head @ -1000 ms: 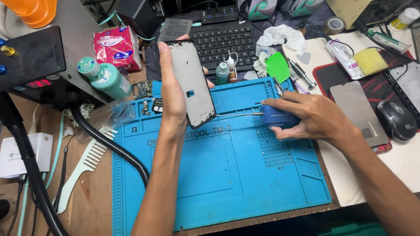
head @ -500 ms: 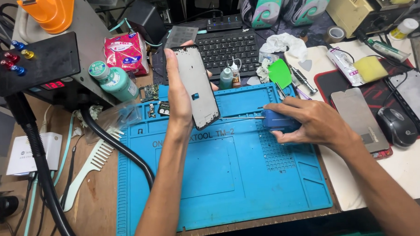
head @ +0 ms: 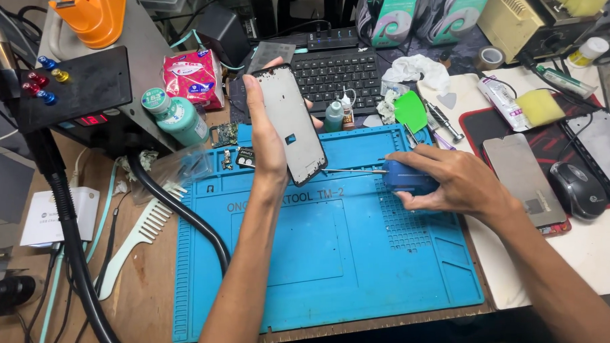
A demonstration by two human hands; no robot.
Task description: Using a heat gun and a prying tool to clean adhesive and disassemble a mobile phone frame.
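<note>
nearest the camera is the blue work mat (head: 321, 259), lying flat on a worn wooden bench (head: 147, 292), with both forearms reaching in over it. the right hand (head: 447, 183) sits on the mat's right half, fingers curled tight around a blue tool (head: 403, 178), whose thin metal tip (head: 352, 170) pokes out to the left of those fingers, ending just short of the phone. the left hand (head: 266, 135) is raised above the mat's top edge, thumb on one long side and fingers wrapped behind, gripping a phone frame (head: 291, 123) held upright and slightly tilted (grey inner face toward the camera, black rim).

left of that hand's fingers: a thick black hose (head: 185, 213) curves across the mat's corner, with a pale comb (head: 135, 242) beside it and a teal bottle (head: 174, 115) further up. small loose parts (head: 240, 157) lie right by the wrist.

right of the tool-holding fingers, a grey phone panel (head: 521, 177) lies on a red-edged pad, and a dark mouse (head: 579, 189) just past it.

behind the phone's top: a black keyboard (head: 335, 72), two little dropper bottles (head: 340, 113), a green pick (head: 410, 110), crumpled white tissue (head: 416, 69). a red-and-white packet (head: 193, 77) sits up left of the fingertips, and two teal-and-white retail packs (head: 421, 12) stand at the very back. cluttered bench all round.
</note>
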